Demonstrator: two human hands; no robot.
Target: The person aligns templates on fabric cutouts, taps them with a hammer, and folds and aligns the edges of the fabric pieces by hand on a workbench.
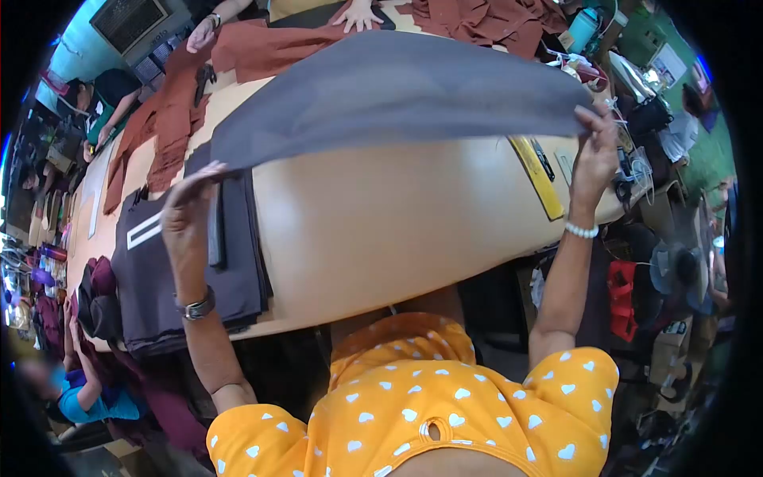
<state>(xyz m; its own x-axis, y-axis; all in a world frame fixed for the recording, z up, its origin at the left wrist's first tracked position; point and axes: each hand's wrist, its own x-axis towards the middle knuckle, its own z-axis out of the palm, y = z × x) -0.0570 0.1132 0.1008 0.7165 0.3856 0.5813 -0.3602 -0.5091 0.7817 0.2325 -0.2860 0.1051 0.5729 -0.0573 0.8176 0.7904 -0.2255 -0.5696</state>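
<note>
At the left, a stack of dark cloth (163,294) lies on the table (381,230), with a narrow dark object (216,230) on top. Above that stack, the left hand (191,203), wearing a wristwatch (195,306), has its thumb and fingers pinched together on the left end of the gray cloth (397,95). The gray cloth spans between the 2 hands, raised over the table, its long axis running left to right, the left end nearer the person and the far edge bowed away. Beyond it, a co-worker's hand (360,14) rests on rust-coloured cloth (270,49). Farther right, a yellow ruler (536,179) slants on the table, and the right hand (596,155) pinches the right end.
</note>
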